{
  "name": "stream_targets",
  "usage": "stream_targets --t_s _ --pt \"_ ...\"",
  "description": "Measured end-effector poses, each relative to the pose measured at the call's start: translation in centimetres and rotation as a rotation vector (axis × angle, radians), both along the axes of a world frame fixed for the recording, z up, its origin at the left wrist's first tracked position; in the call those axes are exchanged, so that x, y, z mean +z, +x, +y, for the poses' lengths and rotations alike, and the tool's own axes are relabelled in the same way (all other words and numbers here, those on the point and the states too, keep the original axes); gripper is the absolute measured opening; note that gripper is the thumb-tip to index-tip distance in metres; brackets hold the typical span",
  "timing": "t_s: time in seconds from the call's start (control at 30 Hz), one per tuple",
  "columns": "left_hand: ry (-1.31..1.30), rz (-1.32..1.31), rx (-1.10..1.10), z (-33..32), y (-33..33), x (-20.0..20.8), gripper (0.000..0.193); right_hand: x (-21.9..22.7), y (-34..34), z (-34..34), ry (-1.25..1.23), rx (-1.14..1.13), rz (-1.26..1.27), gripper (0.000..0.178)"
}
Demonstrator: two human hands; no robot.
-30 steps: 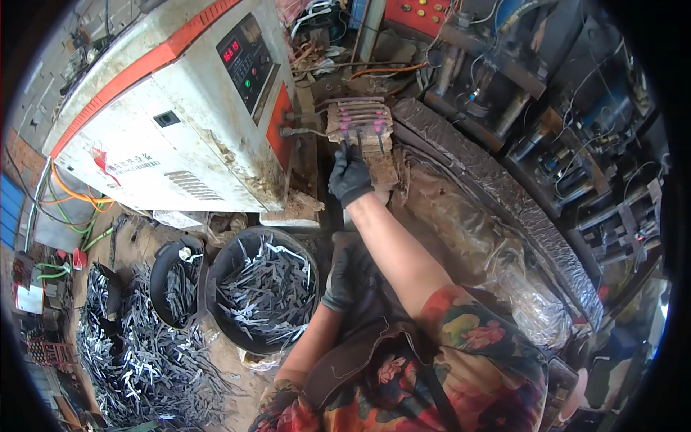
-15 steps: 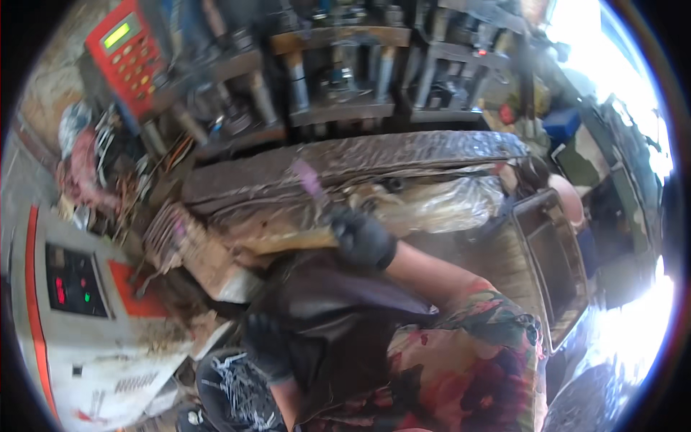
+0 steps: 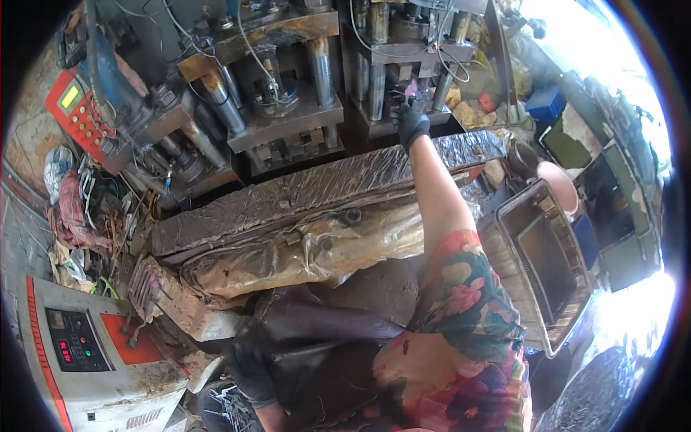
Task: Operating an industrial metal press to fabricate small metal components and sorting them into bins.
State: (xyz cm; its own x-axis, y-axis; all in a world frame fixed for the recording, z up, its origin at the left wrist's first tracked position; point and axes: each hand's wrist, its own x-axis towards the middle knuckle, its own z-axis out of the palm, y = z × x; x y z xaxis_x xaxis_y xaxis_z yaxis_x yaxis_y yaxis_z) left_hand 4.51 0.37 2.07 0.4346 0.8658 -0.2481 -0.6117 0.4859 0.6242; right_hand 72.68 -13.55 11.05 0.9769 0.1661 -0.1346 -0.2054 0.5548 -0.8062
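Cluttered press bay: a dark wrapped ledge (image 3: 288, 198) runs in front of the presses (image 3: 288, 122). Right hand (image 3: 412, 126) (dark glove) reaches across to the rightmost press (image 3: 403, 56), fingers bunched, a small pinkish glowing piece (image 3: 411, 88) just past their tips, at the press front. Can't tell if they clamp it directly or through a tool. Left hand (image 3: 248, 371) is low by the dark apron (image 3: 331, 360); nothing visible in it, finger state too dark to call.

My take on this reach: grip well back from the glow, bring the piece in level and square, don't clip the column (image 3: 376, 93) or the slack cable (image 3: 455, 75). Fingertips outside the press gap (crush plus burn risk). Left hand well away.
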Motion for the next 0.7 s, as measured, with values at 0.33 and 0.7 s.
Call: stream_targets --t_s 0.33,0.7 --pt "0.043 0.015 -0.021 0.2 0.0 0.4 0.046 0.6 -0.1 -0.1 -0.087 0.013 -0.045 0.020" --pt "0.047 0.016 -0.097 0.0 0.4 -0.7 0.046 -0.6 1.0 -9.3 0.085 0.088 -0.027 0.015"
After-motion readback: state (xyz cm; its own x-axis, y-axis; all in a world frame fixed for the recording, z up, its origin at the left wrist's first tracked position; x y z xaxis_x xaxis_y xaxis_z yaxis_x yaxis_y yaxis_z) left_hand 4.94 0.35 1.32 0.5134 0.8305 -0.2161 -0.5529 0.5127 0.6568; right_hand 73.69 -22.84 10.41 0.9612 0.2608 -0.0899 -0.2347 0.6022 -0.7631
